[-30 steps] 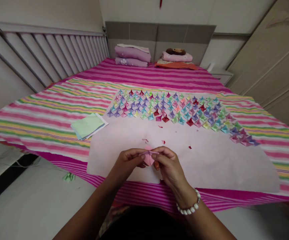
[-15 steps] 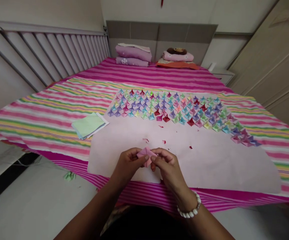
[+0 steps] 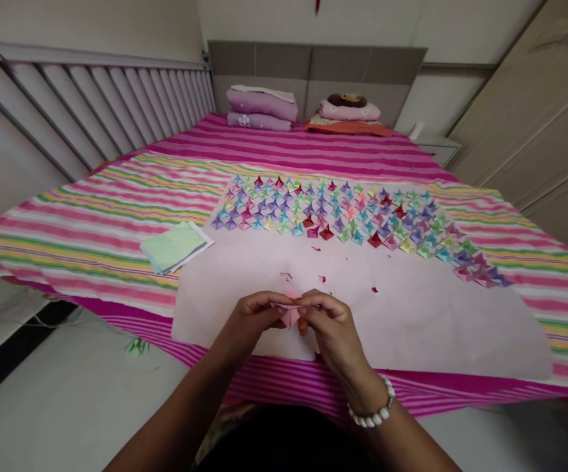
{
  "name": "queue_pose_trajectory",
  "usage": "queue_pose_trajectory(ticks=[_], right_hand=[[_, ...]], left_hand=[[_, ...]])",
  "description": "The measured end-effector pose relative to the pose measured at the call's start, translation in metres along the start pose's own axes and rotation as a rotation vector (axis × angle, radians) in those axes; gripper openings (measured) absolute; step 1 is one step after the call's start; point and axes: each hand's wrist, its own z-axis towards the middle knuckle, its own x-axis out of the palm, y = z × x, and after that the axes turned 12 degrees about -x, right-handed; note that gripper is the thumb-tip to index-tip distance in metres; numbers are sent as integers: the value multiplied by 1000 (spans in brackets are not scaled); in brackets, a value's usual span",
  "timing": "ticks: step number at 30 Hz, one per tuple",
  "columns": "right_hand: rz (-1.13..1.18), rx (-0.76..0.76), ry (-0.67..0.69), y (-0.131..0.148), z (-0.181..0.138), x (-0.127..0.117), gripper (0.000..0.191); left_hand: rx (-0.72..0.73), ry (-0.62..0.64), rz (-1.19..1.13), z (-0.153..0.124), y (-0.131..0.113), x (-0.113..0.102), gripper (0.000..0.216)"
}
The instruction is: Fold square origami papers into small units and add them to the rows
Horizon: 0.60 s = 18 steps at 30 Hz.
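Both of my hands pinch one small pink folded paper [image 3: 290,313] just above the near edge of a pale pink sheet [image 3: 411,314]. My left hand [image 3: 253,321] grips its left side, my right hand [image 3: 330,328] its right side, fingers pressed together on it. A white bead bracelet [image 3: 372,412] circles my right wrist. Most of the paper is hidden between my fingertips.
Several rows of small folded paper shapes [image 3: 342,216] in many colours lie across the far part of the sheet. A stack of pale green and white paper squares [image 3: 174,246] sits at the left on the striped bedspread [image 3: 92,223]. Folded bedding [image 3: 261,108] lies by the headboard.
The pink paper showed as an open flat square between my fingers half a second ago; now it is pressed flatter and narrower. My hands stayed in place.
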Motion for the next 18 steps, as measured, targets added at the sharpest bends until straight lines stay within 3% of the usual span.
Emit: queue_pose_trajectory(ticks=[11,18], right_hand=[[-3,-7,26,-5,0,-4,13],[-28,-24,79,-6,-3,-7,15]], left_hand=[[-69,82,-91,-2,-7,-1,16],[-71,-8,6,-5,-8,0,24]])
